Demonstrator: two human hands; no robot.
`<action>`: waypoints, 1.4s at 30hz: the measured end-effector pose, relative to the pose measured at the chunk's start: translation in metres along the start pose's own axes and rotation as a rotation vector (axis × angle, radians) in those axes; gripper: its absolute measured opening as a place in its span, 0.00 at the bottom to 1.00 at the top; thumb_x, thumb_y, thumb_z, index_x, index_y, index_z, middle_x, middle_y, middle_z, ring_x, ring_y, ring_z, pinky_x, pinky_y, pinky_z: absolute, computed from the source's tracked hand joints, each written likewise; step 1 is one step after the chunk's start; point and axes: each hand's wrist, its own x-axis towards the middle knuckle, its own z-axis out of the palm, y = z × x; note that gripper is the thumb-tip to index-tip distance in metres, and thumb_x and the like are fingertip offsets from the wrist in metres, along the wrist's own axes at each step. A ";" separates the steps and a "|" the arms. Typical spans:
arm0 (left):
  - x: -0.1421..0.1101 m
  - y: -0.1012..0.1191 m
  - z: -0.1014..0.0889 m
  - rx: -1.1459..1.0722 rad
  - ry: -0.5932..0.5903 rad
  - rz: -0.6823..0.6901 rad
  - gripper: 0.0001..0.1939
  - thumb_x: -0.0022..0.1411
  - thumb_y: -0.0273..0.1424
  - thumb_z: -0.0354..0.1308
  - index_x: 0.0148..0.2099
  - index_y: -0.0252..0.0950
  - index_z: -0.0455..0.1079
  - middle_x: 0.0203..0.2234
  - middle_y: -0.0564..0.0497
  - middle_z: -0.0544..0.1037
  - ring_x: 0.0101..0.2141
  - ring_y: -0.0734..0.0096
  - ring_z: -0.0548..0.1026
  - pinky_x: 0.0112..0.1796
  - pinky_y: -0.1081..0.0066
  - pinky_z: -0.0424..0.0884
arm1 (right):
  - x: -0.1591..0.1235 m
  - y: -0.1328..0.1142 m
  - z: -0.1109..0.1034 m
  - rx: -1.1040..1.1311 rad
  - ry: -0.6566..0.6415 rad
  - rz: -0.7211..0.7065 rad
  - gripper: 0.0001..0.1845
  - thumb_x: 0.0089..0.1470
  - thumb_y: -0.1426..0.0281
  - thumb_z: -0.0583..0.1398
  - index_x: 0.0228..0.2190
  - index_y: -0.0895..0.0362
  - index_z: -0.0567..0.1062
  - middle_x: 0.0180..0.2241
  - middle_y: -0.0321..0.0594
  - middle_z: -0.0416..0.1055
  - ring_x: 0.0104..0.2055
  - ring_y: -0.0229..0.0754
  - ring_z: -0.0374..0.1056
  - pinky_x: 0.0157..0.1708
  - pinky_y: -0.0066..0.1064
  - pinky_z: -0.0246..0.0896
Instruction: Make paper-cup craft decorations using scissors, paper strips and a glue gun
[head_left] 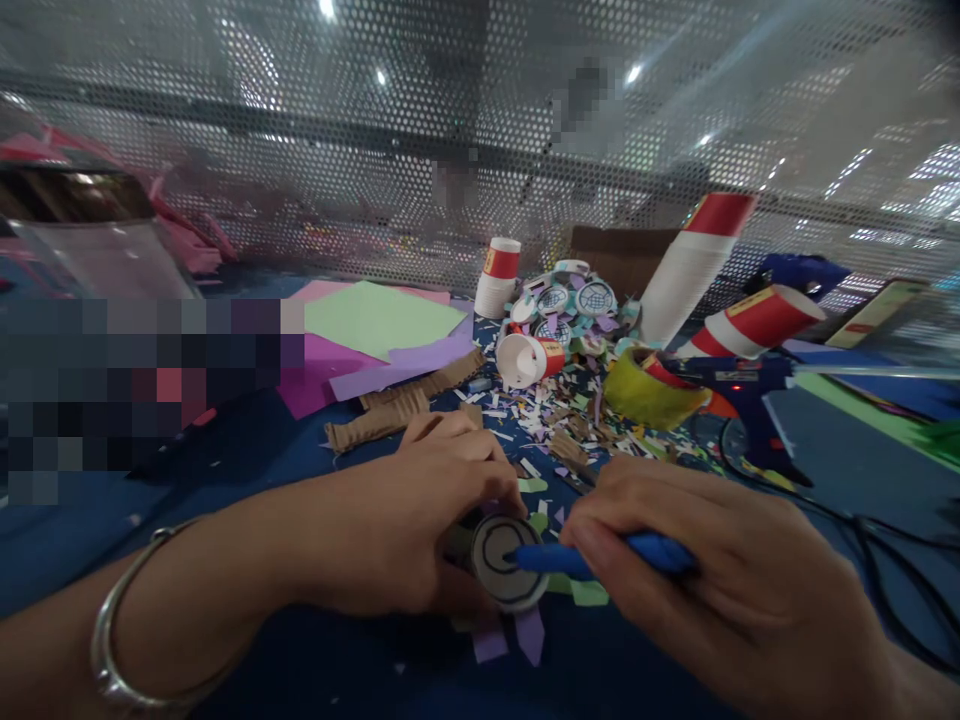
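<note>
My left hand (442, 490) is closed around a small round white piece (517, 592), like a cut-down paper cup base, whose face carries dark drawn rings. Purple paper tabs (529, 636) and green ones stick out from under it. In my right hand (705, 550) a blue marker (559, 560) is gripped, its tip at the drawn face. Whether the tip touches the surface is hard to tell. My left fingertips are partly hidden behind the round piece.
Behind my hands lie paper scraps (517, 405), corrugated cardboard strips (382, 415) and coloured sheets (382, 315). A heap of similar round pieces (577, 300) stands beside paper cups (701, 260). At right are a yellow tape roll (649, 400), a glue gun (757, 400) and a black cable (874, 560).
</note>
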 end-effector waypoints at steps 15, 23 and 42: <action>-0.001 -0.001 0.000 0.005 -0.013 -0.002 0.20 0.49 0.39 0.69 0.44 0.40 0.72 0.38 0.52 0.70 0.45 0.59 0.64 0.47 0.61 0.58 | 0.002 0.003 0.007 0.014 0.016 -0.018 0.09 0.58 0.77 0.56 0.27 0.57 0.72 0.23 0.33 0.70 0.24 0.32 0.66 0.26 0.24 0.61; -0.001 0.000 0.000 -0.011 -0.005 -0.006 0.21 0.47 0.39 0.70 0.44 0.39 0.72 0.38 0.52 0.70 0.45 0.58 0.65 0.48 0.61 0.57 | 0.000 0.000 0.003 -0.013 0.023 0.009 0.10 0.57 0.77 0.56 0.26 0.55 0.70 0.22 0.32 0.70 0.24 0.32 0.66 0.25 0.24 0.60; -0.001 -0.002 0.002 -0.004 -0.025 -0.023 0.21 0.49 0.39 0.68 0.45 0.39 0.72 0.40 0.52 0.71 0.46 0.58 0.64 0.49 0.60 0.57 | 0.000 0.001 -0.001 -0.076 0.000 0.007 0.11 0.57 0.76 0.56 0.24 0.55 0.69 0.20 0.31 0.68 0.22 0.32 0.65 0.23 0.24 0.57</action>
